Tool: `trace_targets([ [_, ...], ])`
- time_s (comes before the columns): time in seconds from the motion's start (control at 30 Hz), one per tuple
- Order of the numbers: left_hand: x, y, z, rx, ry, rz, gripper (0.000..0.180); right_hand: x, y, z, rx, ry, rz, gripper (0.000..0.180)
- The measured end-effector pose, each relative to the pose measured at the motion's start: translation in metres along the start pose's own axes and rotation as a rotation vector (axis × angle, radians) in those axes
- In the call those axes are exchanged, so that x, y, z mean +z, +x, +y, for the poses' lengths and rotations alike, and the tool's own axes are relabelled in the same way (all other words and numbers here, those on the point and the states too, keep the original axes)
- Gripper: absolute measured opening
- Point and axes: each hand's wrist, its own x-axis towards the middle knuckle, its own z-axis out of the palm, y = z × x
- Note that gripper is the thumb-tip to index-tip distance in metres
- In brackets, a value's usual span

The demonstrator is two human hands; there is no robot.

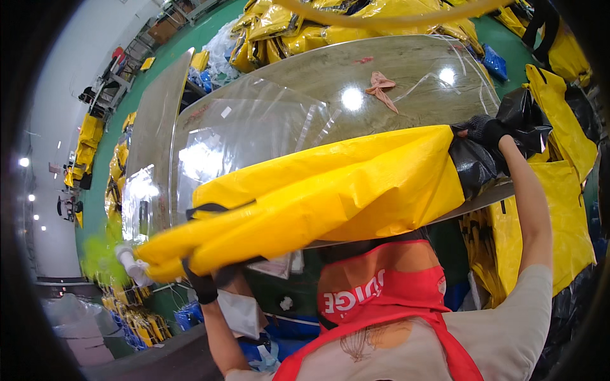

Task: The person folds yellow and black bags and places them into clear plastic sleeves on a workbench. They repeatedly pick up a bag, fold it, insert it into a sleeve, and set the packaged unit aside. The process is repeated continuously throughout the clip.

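A long yellow bag (330, 190) of shiny coated fabric stretches across the front of the table between my two hands. Black straps (216, 207) show near its left end, and a black section (473, 165) joins its right end. My left hand (202, 284), in a black glove, closes on the underside of the left end by a strap; the bag partly hides its fingers. At the right, my right hand (488, 131), in a dark dotted glove, grips the bunched black section.
Clear plastic sheets (254, 120) and a crumpled pink cloth (381, 89) lie on the wood-patterned table (305, 60). Yellow bags are heaped behind it (273, 28) and hang at the right (549, 216). A white cylindrical object (132, 263) stands by the bag's left tip.
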Motion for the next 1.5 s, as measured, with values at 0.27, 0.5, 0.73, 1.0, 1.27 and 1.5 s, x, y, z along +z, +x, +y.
trace_targets([
  [0.27,-0.064,0.066,-0.071,0.064,1.589,-0.001,0.046,0.035,-0.035,0.013,0.221,-0.226,0.085,0.064],
  [0.5,0.140,-0.016,-0.059,0.676,1.690,-0.442,0.054,0.048,-0.022,0.019,0.151,-0.084,-0.027,0.078],
  [0.73,0.349,-0.170,-0.179,0.859,1.369,-1.238,0.081,-0.075,-0.107,-0.036,-0.001,-0.390,0.210,0.080],
  [1.0,0.361,-0.180,-0.181,0.798,1.449,-1.262,0.083,-0.032,-0.123,0.156,-0.217,-0.118,0.392,0.058],
  [1.27,0.355,-0.181,-0.194,0.725,1.701,-1.052,0.081,0.009,-0.036,0.179,0.039,0.066,-0.026,0.076],
  [1.5,0.458,-0.254,-0.227,0.778,1.220,-1.215,0.072,-0.004,-0.043,0.155,0.174,-0.003,0.113,0.074],
])
